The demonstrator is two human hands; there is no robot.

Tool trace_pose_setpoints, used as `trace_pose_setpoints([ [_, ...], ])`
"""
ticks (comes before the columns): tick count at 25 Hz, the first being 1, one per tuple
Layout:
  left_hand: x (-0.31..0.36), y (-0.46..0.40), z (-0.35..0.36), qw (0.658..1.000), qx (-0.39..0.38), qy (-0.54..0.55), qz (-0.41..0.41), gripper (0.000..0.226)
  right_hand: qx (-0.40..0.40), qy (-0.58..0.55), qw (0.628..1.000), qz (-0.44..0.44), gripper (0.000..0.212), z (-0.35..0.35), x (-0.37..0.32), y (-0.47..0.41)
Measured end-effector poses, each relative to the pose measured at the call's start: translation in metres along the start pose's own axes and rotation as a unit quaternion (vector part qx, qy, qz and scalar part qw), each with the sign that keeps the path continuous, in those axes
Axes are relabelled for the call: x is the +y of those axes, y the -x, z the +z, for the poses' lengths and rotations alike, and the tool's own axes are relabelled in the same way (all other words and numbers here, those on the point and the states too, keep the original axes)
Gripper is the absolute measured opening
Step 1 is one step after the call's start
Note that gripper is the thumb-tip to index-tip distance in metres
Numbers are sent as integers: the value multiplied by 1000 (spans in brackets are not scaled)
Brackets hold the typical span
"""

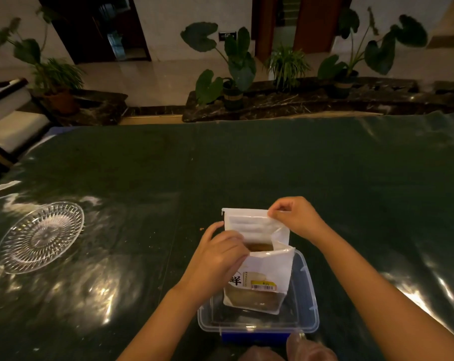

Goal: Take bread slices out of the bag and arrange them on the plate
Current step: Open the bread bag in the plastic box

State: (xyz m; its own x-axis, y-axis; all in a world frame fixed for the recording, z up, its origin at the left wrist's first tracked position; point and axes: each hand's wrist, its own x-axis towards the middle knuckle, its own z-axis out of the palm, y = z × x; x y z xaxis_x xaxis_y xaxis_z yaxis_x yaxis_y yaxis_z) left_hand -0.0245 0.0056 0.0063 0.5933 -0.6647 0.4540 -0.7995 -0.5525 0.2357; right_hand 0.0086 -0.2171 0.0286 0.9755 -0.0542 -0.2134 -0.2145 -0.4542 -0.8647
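One bread bag (259, 267) held open, bread mostly hidden.

Only a brown sliver of bread (261, 247) shows at the mouth; slices uncountable. The bag stands upright, mouth up, in one clear container (309, 295) at the table's (246, 165) near edge. The left hand (218, 256) pinches its near lip, the right hand (293, 217) its far flap. One empty glass plate (41, 237) sits toward the left edge.

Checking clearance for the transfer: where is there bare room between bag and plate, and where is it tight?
The green table cover lies bare between the glass plate and the left hand, and beyond the bag to the far edge. The plate itself holds nothing. It is crowded at the clear container, where both hands work the bag's mouth; the right hand pinches its top.
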Motion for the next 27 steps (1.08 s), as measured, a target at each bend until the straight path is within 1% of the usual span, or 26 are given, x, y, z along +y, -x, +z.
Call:
trace_pose_setpoints([
  [2,4,7,-4,1000,1,-2,5,11,35,8,999,15,14,2,2,-3],
  [4,8,11,-6,1000,-5,-6,11,14,44,22,999,22,8,3,1,-1],
  [5,8,12,-7,1000,-10,-5,11,15,54,51,997,-3,15,2,0,4],
  [6,8,12,-8,1000,-14,-4,10,16,78,81,992,-59,21,0,-2,12],
  [7,7,12,-8,1000,-19,-5,9,16,105,105,979,-141,23,-1,-6,23],
  [8,7,13,-8,1000,-24,-9,9,17,122,123,957,-233,21,-1,-9,36],
  [9,8,13,-7,999,-28,-12,10,17,119,148,932,-309,19,1,-12,50],
  [10,9,12,-7,999,-30,-13,9,17,94,192,908,-360,20,5,-14,63],
  [11,10,12,-6,999,-34,-13,8,18,51,250,887,-385,22,8,-15,72],
  [12,11,11,-6,999,-41,-17,7,18,-4,311,869,-385,25,11,-15,75],
  [13,12,11,-7,998,-56,-24,6,17,-56,365,855,-364,27,12,-16,74],
  [14,12,11,-8,997,-76,-33,5,16,-86,406,843,-342,29,12,-16,71],
  [15,11,12,-10,994,-101,-44,2,15,-94,434,835,-325,28,8,-14,66],
  [17,7,12,-19,986,-157,-60,-10,20,-96,460,829,-303,26,-1,-12,58],
  [19,1,7,-26,981,-186,-61,-8,27,-106,481,819,-296,25,-9,-10,54],
  [21,-3,-4,-32,977,-203,-67,16,31,-139,500,803,-293,24,-12,-12,51],
  [24,-2,-22,-32,965,-233,-95,67,41,-195,481,809,-276,23,-13,-20,49],
  [25,-1,-27,-31,959,-249,-107,80,44,-213,481,805,-274,23,-13,-21,50],
  [27,-2,-31,-31,948,-277,-122,95,38,-237,507,788,-256,24,-14,-22,51],
])
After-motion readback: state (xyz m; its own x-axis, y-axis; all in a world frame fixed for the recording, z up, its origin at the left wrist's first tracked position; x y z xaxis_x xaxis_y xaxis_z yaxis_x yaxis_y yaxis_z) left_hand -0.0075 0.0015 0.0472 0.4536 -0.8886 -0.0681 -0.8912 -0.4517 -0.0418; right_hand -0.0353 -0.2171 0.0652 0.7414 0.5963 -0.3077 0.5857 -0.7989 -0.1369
